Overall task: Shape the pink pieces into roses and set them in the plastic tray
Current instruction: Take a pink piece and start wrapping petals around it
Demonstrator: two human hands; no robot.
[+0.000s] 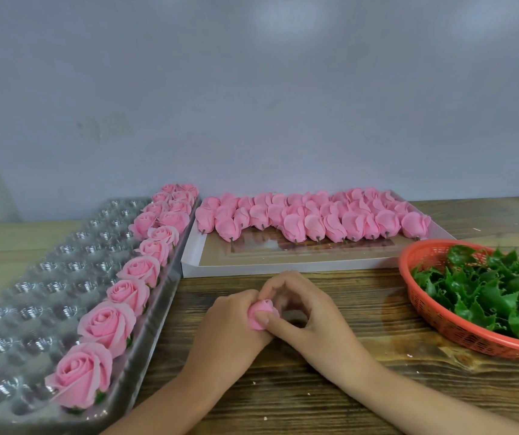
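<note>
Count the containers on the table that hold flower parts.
3: the plastic tray at left with finished roses, the white box at centre back with pink pieces, the orange basket at right with green leaves. None looks hidden.

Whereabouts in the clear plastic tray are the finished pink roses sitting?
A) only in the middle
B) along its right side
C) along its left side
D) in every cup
B: the finished roses line the right side of the plastic tray, next to the white box; the cups further left hold none.
</note>
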